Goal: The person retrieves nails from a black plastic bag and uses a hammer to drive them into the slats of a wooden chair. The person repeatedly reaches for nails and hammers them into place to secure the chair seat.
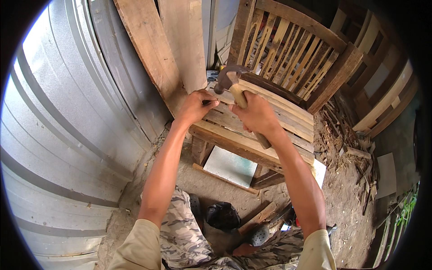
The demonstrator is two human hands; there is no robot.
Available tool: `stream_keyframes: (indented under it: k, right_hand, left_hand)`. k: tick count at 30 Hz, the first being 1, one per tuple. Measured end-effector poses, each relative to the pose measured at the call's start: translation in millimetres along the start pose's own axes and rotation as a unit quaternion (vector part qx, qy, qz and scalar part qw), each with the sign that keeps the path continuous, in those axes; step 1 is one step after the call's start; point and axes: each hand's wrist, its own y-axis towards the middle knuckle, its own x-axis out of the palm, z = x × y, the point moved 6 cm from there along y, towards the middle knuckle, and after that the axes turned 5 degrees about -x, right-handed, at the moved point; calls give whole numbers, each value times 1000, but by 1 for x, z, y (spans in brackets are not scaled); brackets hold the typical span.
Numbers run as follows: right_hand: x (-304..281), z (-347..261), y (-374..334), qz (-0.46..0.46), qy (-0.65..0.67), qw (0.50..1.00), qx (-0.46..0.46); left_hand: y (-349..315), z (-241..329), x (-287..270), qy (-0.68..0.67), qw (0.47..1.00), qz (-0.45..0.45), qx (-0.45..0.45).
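My right hand (258, 113) is wrapped round the wooden handle of a claw hammer (237, 93). The dark metal head is raised a little over the slatted seat of a wooden bench (288, 120), close to my left fingertips. My left hand (196, 107) rests at the seat's left end, thumb and fingers pinched together over a slat. Whatever is between those fingertips is too small to make out. Behind the seat rises the bench's backrest (288, 42), with upright slats in a thick frame.
Tall planks (150, 49) lean at the seat's left, beside a corrugated metal wall (67, 135). A pale board (230, 166) lies under the seat. By my feet are a black bag (223, 216) and a wood offcut (257, 218). Wood scraps (355, 153) litter the ground at right.
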Motion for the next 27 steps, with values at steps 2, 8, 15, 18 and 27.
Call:
stream_keyframes:
  k: [2, 8, 15, 18, 27]
  right_hand:
    - [9, -2, 0, -53, -10, 998, 22]
    - [-6, -14, -1, 50, 5, 999, -4]
    - [-8, -12, 2, 52, -20, 998, -7]
    - [-2, 1, 8, 85, -85, 992, -44]
    - [3, -6, 7, 93, -59, 993, -36]
  left_hand:
    - [-1, -2, -2, 0, 1000, 4, 1]
    - [0, -7, -1, 15, 1000, 8, 24]
    - [-2, -2, -4, 14, 1000, 7, 22]
    - [0, -1, 2, 4, 1000, -5, 13]
    - [-1, 1, 0, -6, 1000, 0, 11]
